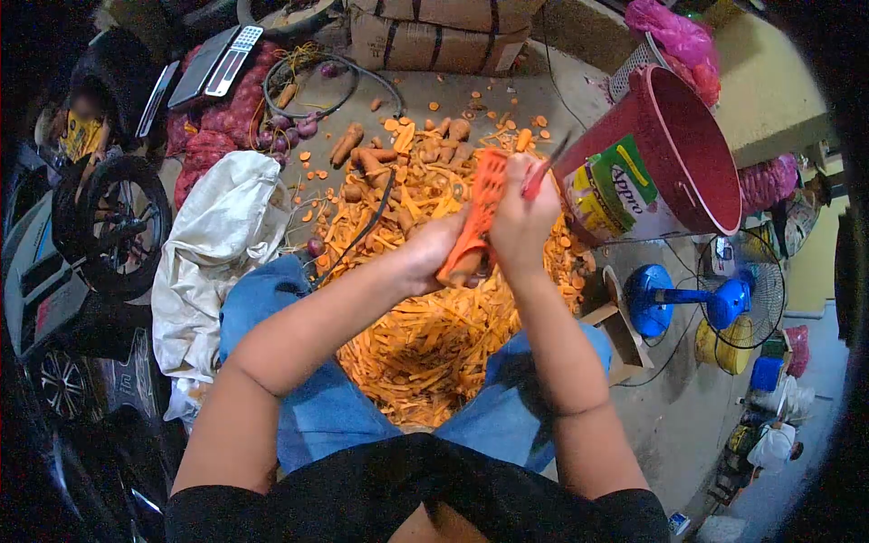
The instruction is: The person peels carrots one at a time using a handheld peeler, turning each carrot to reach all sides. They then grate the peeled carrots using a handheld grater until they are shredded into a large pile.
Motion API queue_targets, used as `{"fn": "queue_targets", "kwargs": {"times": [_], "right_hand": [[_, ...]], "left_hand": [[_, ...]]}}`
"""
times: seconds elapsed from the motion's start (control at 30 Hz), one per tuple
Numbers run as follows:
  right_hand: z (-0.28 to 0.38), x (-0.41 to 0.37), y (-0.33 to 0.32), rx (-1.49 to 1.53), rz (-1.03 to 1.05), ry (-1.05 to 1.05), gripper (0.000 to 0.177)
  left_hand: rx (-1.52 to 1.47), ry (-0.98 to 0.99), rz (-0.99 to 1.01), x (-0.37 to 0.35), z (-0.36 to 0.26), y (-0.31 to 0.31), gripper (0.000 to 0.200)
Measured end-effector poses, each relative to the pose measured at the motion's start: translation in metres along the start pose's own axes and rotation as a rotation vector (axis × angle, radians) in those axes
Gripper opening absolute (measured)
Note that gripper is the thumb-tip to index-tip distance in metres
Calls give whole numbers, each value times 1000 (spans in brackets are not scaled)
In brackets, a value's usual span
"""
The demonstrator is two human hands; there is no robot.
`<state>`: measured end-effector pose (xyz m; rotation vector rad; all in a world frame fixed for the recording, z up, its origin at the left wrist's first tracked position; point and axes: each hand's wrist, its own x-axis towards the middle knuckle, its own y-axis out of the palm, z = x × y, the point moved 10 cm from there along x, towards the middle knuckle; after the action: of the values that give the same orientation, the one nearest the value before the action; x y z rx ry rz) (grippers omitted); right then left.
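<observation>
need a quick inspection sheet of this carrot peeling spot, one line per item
surface: concrete floor, with a thick pile of carrot peelings between the knees
job's things: carrot held up over the pile; red-handled tool against it; whole carrots lying beyond the pile
clutter: white sack, tilted red bucket, red mesh bags
hands: left hand has its fingers closed on the carrot's lower end; right hand is closed on the tool
cables: black cable across the peelings; looped cable near the boxes
surroundings: cardboard boxes, blue fan, wheel
</observation>
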<state>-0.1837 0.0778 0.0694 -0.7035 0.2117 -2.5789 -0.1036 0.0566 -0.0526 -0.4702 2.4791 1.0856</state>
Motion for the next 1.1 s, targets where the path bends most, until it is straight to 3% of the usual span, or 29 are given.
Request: {"fn": "queue_targets", "kwargs": {"times": [0.07,0.13,0.23,0.37,0.43,0.5,0.6,0.67,0.73,0.77,0.9,0.97,1.0,1.07,1.1], "right_hand": [[-19,22,-15,93,-124,-24,25],[-53,39,-53,51,-317,140,24],[-72,43,-67,124,-361,285,21],[-14,11,-21,255,-157,41,21],[18,-10,3,24,-12,-69,23],[6,-4,1,16,-47,-34,24],[-22,25,-27,36,-272,-45,25],[-38,41,-53,21,-360,-57,25],[-79,43,-70,7,-410,297,25],[-81,43,-63,138,-370,243,24],[-6,5,-15,191,-173,22,23],[11,-11,9,-65,6,-77,22],[7,-7,8,-67,7,-74,22],[-21,20,-18,21,-158,38,21],[-35,36,-33,43,-190,-33,21]], "left_hand": [[168,-87,42,-8,3,7,37],[168,-124,-42,-18,2,12,38],[54,-108,37,-8,9,11,38],[-85,-45,-52,7,4,-10,38],[-76,-41,-55,2,2,-5,38],[56,-67,35,-10,-2,6,38],[205,-95,-43,-14,-1,1,37],[111,-111,1,-15,4,9,37],[148,-132,-50,-16,5,3,37],[148,-130,-50,-11,8,-2,37],[-79,8,-94,0,-3,-10,38],[-105,58,-84,-2,-11,-2,39],[-108,55,-84,-5,-11,-1,39],[176,-102,-51,-13,0,2,38],[230,-128,79,-17,4,14,40]]}}
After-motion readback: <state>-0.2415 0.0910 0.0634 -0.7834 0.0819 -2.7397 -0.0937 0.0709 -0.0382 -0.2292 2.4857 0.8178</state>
